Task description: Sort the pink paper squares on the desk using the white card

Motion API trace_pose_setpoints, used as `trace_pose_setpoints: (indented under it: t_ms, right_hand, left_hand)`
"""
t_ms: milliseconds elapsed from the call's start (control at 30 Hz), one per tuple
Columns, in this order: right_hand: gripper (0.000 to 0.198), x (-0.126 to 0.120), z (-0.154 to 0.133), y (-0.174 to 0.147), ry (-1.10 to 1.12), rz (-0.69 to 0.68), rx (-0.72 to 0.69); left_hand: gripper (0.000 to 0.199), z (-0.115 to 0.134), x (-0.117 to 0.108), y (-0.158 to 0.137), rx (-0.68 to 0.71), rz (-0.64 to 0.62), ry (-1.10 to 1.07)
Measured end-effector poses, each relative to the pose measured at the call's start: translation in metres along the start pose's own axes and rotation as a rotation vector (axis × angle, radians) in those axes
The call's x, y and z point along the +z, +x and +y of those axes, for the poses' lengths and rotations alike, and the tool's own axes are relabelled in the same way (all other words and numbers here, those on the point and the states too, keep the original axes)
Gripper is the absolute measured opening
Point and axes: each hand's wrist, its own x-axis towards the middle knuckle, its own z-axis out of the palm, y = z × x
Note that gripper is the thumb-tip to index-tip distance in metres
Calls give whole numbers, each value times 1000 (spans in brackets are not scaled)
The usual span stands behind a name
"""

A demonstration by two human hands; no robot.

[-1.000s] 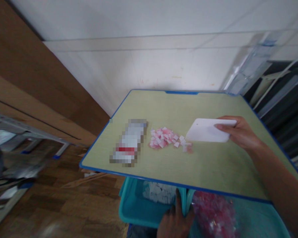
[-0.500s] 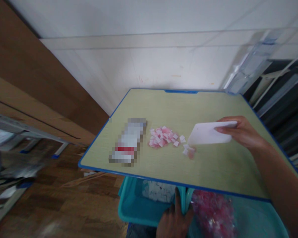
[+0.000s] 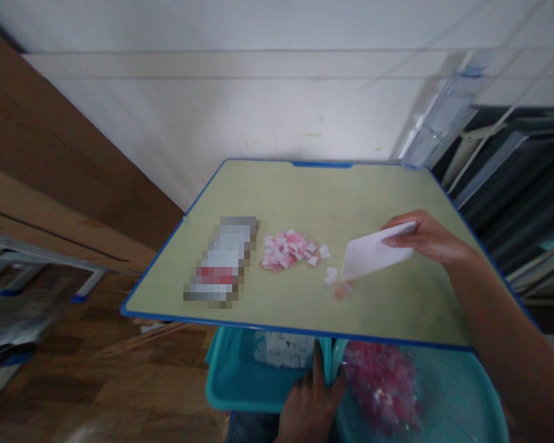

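My right hand point(image 3: 431, 237) is closed on one end of a flat white card-like scraper point(image 3: 367, 251), held tilted over the table. By its lower edge lie a few small white and pinkish pieces point(image 3: 331, 277), some blurred. Left of them is a loose pile of small pink-and-white squares point(image 3: 289, 249) on the pale table point(image 3: 281, 191). Below the table's front edge, my left hand point(image 3: 307, 403) grips the adjoining rims of two teal bins point(image 3: 253, 397), with the index finger reaching forward and the thumb on the other side.
A pixelated phone-shaped object point(image 3: 224, 258) lies on the table's left. The left bin holds white pieces point(image 3: 284, 349); the right bin holds a clear bag of pink pieces point(image 3: 383, 381). A clear plastic bottle-like object point(image 3: 443, 117) leans at the back right. Cardboard point(image 3: 74, 154) stands on the left.
The view has shifted slightly to the right. The white scraper is tilted more steeply, and the few pieces beside it have spread a little toward me. My left hand stays at the bin rims.
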Motion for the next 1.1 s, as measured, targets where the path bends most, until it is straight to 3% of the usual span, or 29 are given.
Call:
trace_pose_setpoints:
  t_ms: [200,433,633,833,1033,1100]
  right_hand:
    - [27,1,-2,-2,15,31,-51]
    - [27,0,-9,-8,-6,-122,-25]
    - [25,1,-6,-7,37,-101,-51]
    - [25,-7,-10,-11,0,-170,-40]
    - [23,-4,-8,-13,47,12,-94]
    - [23,3,-9,-12,61,-6,-115]
  left_hand:
    - [45,1,2,0,-26,18,28]
    - [46,1,3,0,-26,-8,25]
    - [49,2,-3,1,-40,-45,39]
    - [51,1,-5,0,-50,-72,60]
    - [50,2,-5,0,-46,-74,54]
    - [49,2,-6,1,-45,-81,56]
